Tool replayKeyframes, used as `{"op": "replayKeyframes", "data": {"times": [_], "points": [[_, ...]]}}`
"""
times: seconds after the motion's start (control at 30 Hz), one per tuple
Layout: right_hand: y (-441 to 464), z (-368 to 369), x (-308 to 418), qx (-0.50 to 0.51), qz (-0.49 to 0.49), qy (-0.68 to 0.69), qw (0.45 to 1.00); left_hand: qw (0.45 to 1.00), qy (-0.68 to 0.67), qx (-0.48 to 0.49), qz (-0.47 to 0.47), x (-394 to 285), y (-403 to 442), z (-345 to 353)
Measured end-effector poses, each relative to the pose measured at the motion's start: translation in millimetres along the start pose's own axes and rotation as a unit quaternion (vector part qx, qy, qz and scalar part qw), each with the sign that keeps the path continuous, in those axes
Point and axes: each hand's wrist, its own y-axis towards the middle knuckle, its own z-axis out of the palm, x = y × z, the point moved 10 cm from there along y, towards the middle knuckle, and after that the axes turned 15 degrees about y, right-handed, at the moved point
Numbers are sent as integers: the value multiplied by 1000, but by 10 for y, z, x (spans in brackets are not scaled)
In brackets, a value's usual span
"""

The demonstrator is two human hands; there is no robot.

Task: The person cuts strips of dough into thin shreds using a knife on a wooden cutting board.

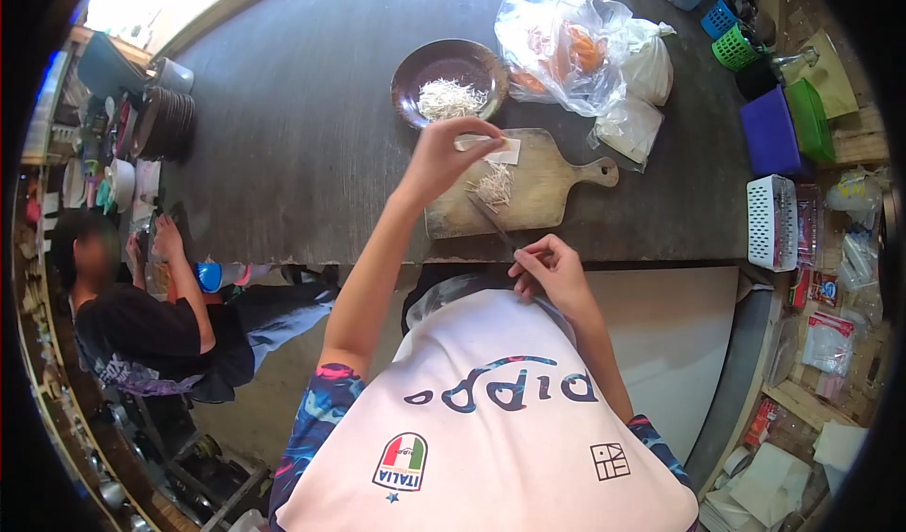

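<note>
Below, cutting board on dark table, apparently wooden shelves alongside

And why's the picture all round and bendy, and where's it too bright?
Head view: black rounded corners and curving edges suggest a very wide lens; head view, top left: strong white glare; head view, top: the crinkly clear plastic bag shines.

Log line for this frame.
left hand: at white slab | right hand: holding knife | board: pale strips | bowl: pale shreds
</note>
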Motion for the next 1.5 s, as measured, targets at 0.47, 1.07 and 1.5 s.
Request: {"op": "replayKeyframes", "data": {"times": [0.47, 1.07, 1.5], "points": [[144, 225, 6, -28, -6, -7, 1000, 934, -129, -168, -287, 688, -1528, -713], [-39, 136, 190, -88, -152, -202, 964, 931, 346, -112, 12, -212, -1306, 96], [26, 252, 293, -81, -182, -265, 944, 932, 339, -118, -42, -290, -1332, 225]]}}
